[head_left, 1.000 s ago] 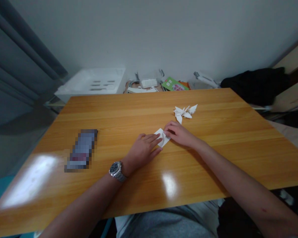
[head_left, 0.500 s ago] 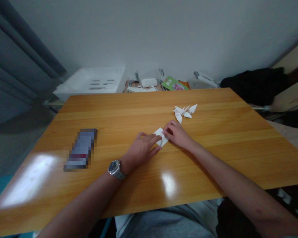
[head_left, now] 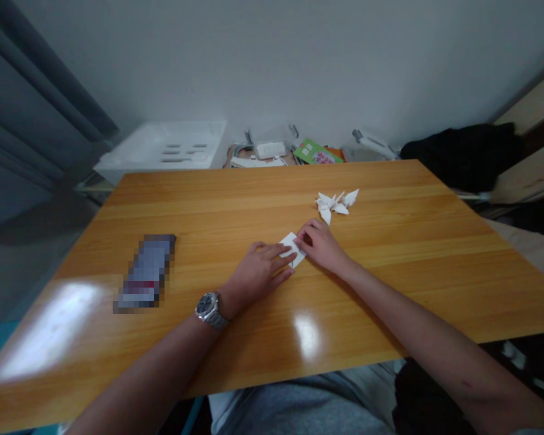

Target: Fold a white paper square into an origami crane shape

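A small folded square of white paper (head_left: 290, 240) lies on the wooden table between my hands, one corner pointing away from me. My left hand (head_left: 260, 266), with a metal watch (head_left: 208, 308) on the wrist, rests open from the left, its fingertips stretched over the paper and pressing on it. From the right, my right hand (head_left: 320, 241) pinches the paper's right side between thumb and fingers. Just beyond that hand sit several white folded paper figures (head_left: 335, 204) with pointed wings, close together.
A phone (head_left: 147, 272), blurred out, lies on the left of the wooden table (head_left: 236, 205). Past the far edge stand a white tray (head_left: 181, 142), a green booklet (head_left: 317, 152) and assorted items. Black cloth (head_left: 462, 154) is heaped at the back right.
My left fingers have shifted slightly across the paper, and the flap that stood raised between my hands now looks flatter. My right hand keeps its pinch almost in place.
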`<action>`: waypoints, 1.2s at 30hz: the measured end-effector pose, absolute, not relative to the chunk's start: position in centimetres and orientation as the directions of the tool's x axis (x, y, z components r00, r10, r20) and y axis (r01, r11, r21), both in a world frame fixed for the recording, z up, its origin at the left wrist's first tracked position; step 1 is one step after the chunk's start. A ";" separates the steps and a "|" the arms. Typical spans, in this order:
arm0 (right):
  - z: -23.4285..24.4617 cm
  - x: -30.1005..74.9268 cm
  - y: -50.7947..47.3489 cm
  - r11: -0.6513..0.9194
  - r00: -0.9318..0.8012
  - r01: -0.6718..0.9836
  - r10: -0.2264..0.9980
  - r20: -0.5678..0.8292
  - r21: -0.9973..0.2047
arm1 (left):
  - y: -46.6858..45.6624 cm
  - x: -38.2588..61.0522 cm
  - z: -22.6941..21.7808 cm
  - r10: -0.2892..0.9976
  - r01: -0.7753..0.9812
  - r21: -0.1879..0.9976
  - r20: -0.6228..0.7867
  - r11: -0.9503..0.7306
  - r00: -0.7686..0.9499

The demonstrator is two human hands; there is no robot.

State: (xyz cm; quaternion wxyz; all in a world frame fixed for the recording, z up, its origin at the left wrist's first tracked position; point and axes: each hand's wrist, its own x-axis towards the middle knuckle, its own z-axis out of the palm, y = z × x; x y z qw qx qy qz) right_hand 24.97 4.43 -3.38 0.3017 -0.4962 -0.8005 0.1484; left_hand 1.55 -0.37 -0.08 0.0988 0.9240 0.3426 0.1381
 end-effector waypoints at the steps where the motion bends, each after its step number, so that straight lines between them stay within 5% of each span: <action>1: -3.4 24.9 4.4 0.463 -0.325 0.705 0.884 0.335 -0.538 | -0.3 1.5 -0.1 0.660 0.605 0.278 0.188 -0.746 0.728; 21: -3.3 24.7 4.4 0.462 -0.313 0.698 0.884 0.347 -0.548 | 0.8 0.1 -0.1 0.509 0.459 0.286 0.134 -0.841 0.850; 36: -3.4 24.8 4.3 0.459 -0.313 0.702 0.886 0.343 -0.545 | 0.6 0.1 0.5 0.512 0.442 0.333 0.161 -0.833 0.844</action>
